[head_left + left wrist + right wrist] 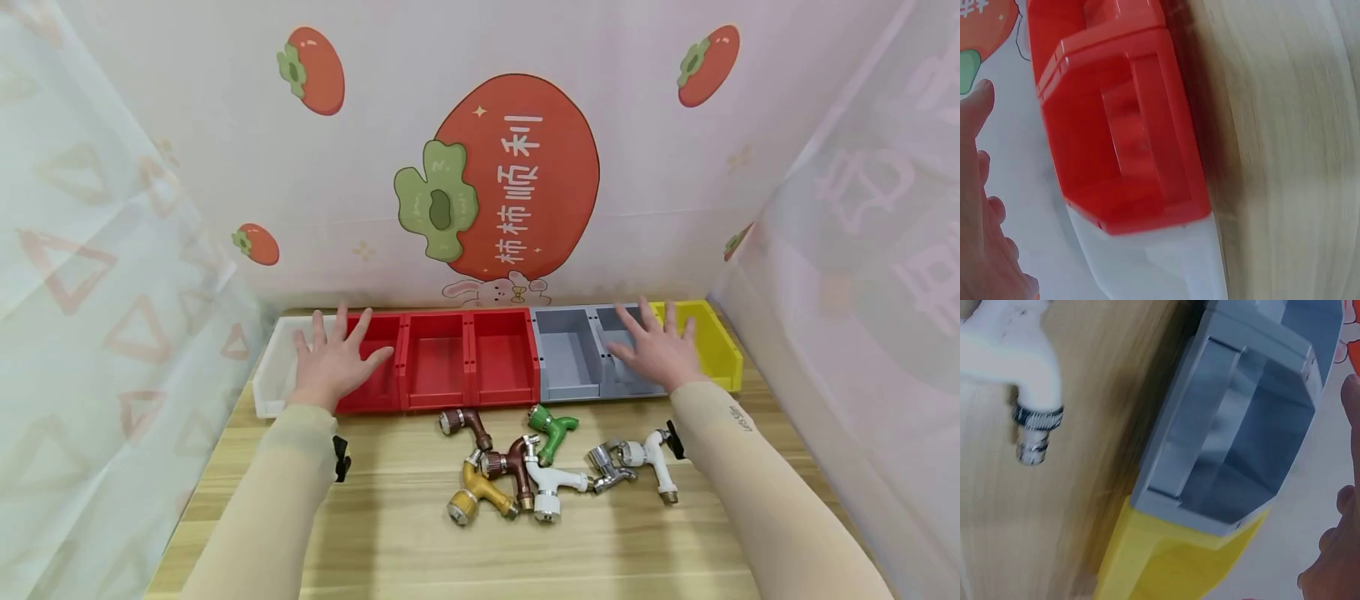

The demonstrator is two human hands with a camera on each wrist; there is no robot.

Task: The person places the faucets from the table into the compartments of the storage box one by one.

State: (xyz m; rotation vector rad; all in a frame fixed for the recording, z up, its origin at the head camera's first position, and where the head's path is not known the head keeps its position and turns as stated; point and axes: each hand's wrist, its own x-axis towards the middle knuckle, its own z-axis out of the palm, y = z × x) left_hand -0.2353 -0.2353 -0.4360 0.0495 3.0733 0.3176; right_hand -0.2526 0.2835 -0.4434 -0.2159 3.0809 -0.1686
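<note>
My left hand (pixel 330 367) is held with spread fingers over the white bin (pixel 268 387) and the leftmost red bin (pixel 367 403), holding nothing. My right hand (pixel 660 350) is spread the same way above the right grey bin (pixel 632 390) and the yellow bin (pixel 722 346). On the wooden table in front of the bins lie several taps: two brown taps (pixel 519 471), a green tap (pixel 553 433), a golden tap (pixel 480 490), a chrome tap (pixel 611 468), and two white taps (pixel 553 477). The right white tap (pixel 1038 378) also shows in the right wrist view.
The bins form a row along the back, with the middle red bins (pixel 435 398) and a left grey bin (pixel 570 392) between the hands. Behind and beside them hang printed cloth walls (pixel 360 183). Bare wood (pixel 420 558) shows at the front of the table.
</note>
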